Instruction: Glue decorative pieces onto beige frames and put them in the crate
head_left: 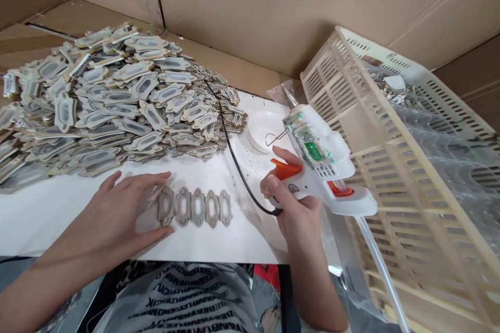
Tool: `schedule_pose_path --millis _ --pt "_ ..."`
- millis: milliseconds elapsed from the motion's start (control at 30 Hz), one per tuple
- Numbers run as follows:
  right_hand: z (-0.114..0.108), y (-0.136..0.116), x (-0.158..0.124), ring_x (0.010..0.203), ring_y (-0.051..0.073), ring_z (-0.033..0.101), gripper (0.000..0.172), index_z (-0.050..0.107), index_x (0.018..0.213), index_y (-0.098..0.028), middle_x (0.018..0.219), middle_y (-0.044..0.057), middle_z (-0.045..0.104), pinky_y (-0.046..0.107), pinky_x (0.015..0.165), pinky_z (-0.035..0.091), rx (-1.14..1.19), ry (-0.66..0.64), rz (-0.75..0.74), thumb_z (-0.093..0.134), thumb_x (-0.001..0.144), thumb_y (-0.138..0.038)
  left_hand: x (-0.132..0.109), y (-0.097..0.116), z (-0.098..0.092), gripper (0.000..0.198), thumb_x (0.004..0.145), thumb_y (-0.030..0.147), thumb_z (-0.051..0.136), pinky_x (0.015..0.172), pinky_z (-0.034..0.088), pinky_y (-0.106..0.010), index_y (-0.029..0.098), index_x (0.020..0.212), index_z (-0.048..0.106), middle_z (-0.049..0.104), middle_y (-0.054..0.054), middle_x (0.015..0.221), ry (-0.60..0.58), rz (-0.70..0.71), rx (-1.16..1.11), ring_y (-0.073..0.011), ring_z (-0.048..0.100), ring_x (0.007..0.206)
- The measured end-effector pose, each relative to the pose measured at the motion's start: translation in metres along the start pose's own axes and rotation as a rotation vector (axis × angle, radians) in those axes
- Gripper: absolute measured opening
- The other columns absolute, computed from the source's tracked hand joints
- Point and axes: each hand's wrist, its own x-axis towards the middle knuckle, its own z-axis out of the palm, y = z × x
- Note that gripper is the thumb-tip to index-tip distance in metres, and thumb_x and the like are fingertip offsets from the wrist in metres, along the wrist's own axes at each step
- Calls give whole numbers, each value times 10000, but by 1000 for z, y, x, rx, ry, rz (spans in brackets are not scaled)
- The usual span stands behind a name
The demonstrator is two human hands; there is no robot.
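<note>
My right hand [291, 192] is wrapped round the handle of a white glue gun [318, 148] with an orange trigger, its nozzle pointing up and away over the table. A clear glue stick [380, 265] runs out of its back end. On the white table, several small oval metal-looking frames [198, 207] lie side by side in a row. My left hand [128, 208] is at the row's left end, thumb and fingers spread apart around the leftmost frame [166, 205]; whether the fingertips touch it is unclear.
A large heap of similar frames [144, 88] covers the back left. A white bowl [260, 130] with a bent wire stand sits behind the gun. A black cable [238, 166] crosses the table [211, 247]. At right stands a cream plastic crate [375, 140] holding clear trays.
</note>
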Motion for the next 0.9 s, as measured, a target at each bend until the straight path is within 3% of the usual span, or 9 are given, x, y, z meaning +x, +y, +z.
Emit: schedule_pose_path --millis 100,167,267,467,667,767,833,900 --pt "1 2 0 580 121 540 379 654 1211 -251 624 -63 501 273 593 511 -3 -30 -19 672 853 -376 0 -5 0 565 651 522 700 1086 352 -661 333 1162 553 730 -23 1104 18 -6 19 -390 701 945" --pt "3 1 0 569 107 534 376 655 1209 -262 637 -67 530 247 571 501 -1 -40 -13 681 842 -340 3 0 -2 535 626 544 733 997 459 -590 331 1095 590 745 -15 1003 40 17 1 -369 705 886" --pt "10 -2 -1 550 97 538 372 668 1175 -259 645 -72 569 230 549 501 1 -54 -1 708 809 -315 13 22 -8 562 682 546 760 792 566 -442 302 1158 586 739 -25 1036 63 51 -63 -323 708 897" --pt "22 -9 0 597 113 593 227 715 966 -224 696 -42 650 258 616 545 -19 -87 58 726 755 -307 44 71 -16 534 801 541 698 855 584 -415 284 1234 520 714 -41 1170 198 161 -172 -282 694 1019" --pt "24 -4 1 655 134 604 351 705 1026 -211 729 -32 648 281 647 552 127 -88 184 776 708 -341 69 87 -13 515 780 394 740 855 583 -380 331 1232 500 692 -38 1185 116 269 -292 -276 680 1088" --pt "24 -1 3 619 117 570 364 699 1002 -201 698 -44 617 257 606 530 212 -42 238 801 672 -316 79 88 -14 505 770 432 755 872 580 -387 321 1196 508 688 -45 1179 81 281 -388 -271 680 1089" --pt "24 0 4 582 102 546 410 687 1021 -202 676 -56 601 240 572 508 256 -17 255 814 646 -307 86 87 -14 531 734 480 779 839 592 -369 302 1156 511 694 -52 1152 77 214 -545 -240 708 982" --pt "24 -1 4 566 93 533 469 670 1061 -209 679 -63 596 229 549 489 284 6 254 822 628 -303 93 87 -14 512 725 488 770 668 592 -316 276 1104 499 725 -43 999 8 74 -749 -193 708 754"
